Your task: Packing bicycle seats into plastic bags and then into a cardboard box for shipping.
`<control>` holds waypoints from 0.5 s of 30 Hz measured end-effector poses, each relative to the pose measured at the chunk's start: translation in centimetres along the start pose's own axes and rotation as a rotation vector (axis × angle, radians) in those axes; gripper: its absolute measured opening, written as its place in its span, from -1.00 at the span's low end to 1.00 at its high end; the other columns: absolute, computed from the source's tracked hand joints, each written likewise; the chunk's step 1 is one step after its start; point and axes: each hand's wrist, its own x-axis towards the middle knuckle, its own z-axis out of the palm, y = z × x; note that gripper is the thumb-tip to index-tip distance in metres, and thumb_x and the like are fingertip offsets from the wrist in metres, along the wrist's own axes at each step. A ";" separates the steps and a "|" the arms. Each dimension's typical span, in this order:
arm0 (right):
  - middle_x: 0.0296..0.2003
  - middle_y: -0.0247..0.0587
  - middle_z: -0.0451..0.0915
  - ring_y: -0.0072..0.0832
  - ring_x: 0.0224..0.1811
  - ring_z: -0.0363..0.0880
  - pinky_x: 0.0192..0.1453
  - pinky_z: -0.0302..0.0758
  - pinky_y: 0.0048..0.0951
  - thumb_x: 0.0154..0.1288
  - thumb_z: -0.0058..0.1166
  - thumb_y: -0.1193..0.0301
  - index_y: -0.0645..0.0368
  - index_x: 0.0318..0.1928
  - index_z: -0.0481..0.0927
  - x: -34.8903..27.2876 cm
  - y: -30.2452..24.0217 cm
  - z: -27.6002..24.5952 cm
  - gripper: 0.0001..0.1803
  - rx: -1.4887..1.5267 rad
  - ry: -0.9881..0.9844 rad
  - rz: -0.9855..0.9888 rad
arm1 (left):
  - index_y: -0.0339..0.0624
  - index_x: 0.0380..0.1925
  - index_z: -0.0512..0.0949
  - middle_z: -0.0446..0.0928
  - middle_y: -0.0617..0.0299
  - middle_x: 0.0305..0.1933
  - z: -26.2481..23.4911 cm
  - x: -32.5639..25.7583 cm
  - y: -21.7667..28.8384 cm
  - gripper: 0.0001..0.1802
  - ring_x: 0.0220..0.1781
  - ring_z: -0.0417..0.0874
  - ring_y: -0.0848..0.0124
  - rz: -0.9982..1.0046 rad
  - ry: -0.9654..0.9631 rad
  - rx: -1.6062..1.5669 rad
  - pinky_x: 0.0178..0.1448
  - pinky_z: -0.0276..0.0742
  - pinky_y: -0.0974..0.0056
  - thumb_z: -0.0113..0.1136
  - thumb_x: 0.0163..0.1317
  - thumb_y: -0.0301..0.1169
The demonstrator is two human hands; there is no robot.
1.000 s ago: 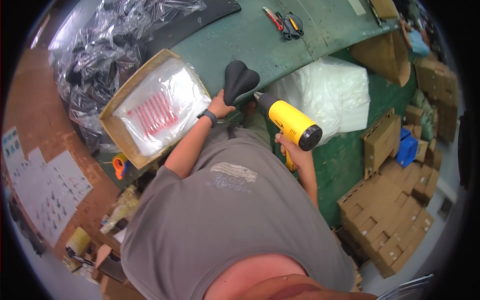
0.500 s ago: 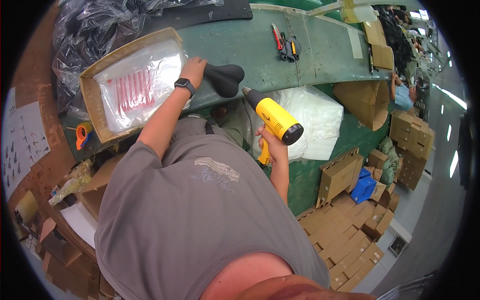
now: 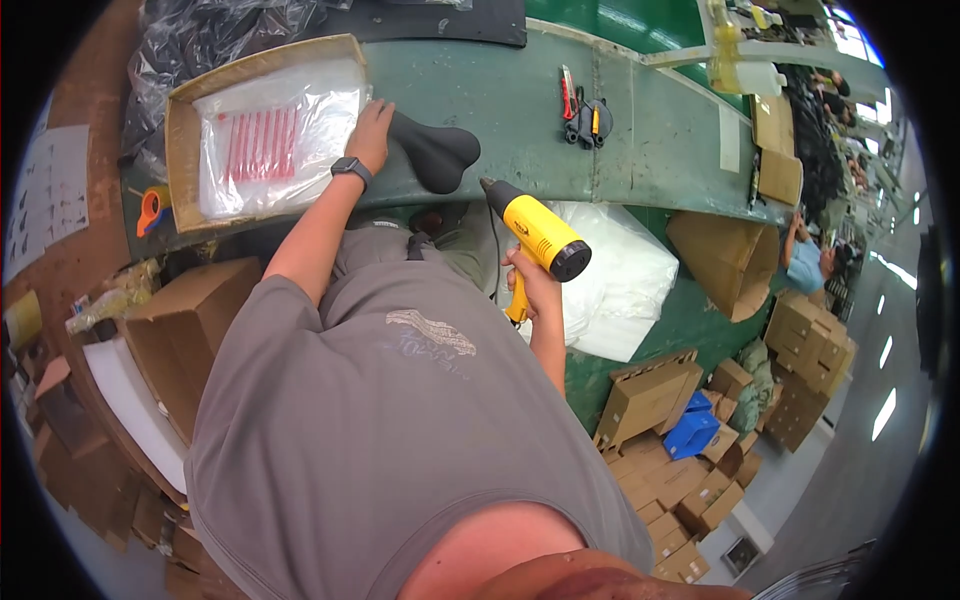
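R hand (image 3: pixel 537 283) fingers wrapped on grip of yellow/blk pistol-shaped heat gun (image 3: pixel 540 230), nozzle nr wide end of matte-blk bike saddle (image 3: pixel 440 160) at nr edge of green tabletop (image 3: pixel 500 90). L hand (image 3: pixel 371 137) at saddle's narrow end, fingers straightish, can't tell if gripping.

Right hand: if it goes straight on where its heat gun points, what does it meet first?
With the heat gun leading, the right hand would probably meet the saddle first, though depth is unclear.
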 end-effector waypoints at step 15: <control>-0.34 -0.24 0.70 -0.59 -0.56 0.52 -0.46 0.46 -0.50 0.36 0.34 0.41 0.21 -0.05 0.62 5.7 -3.8 -7.2 -0.76 -0.164 -0.289 0.080 | -0.36 0.37 0.40 0.42 -0.17 0.43 -2.8 -5.6 7.7 -0.34 0.50 0.39 -0.11 -0.152 0.229 0.029 0.58 0.32 -0.04 0.31 0.25 -0.52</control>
